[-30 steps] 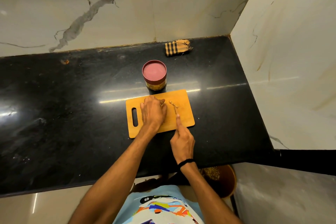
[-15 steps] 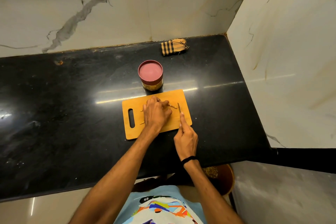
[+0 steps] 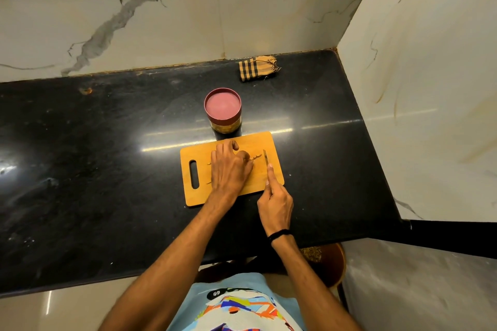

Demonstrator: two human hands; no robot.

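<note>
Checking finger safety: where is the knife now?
In the head view, the knife is over the right side of the cutting board, gripped by the right hand, just right of the stalks held down by the left hand.

Matt wooden cutting board on glossy black stone counter; metal knife.

I see a honey-orange cutting board on a glossy black, faintly speckled surface. At its 12 o'clock, a yellowish jar wears a dusty-pink lid rimmed maroon. Toward 1 o'clock lies a tan cloth with black stripes. The walls are cream marble, grey-veined.
</note>
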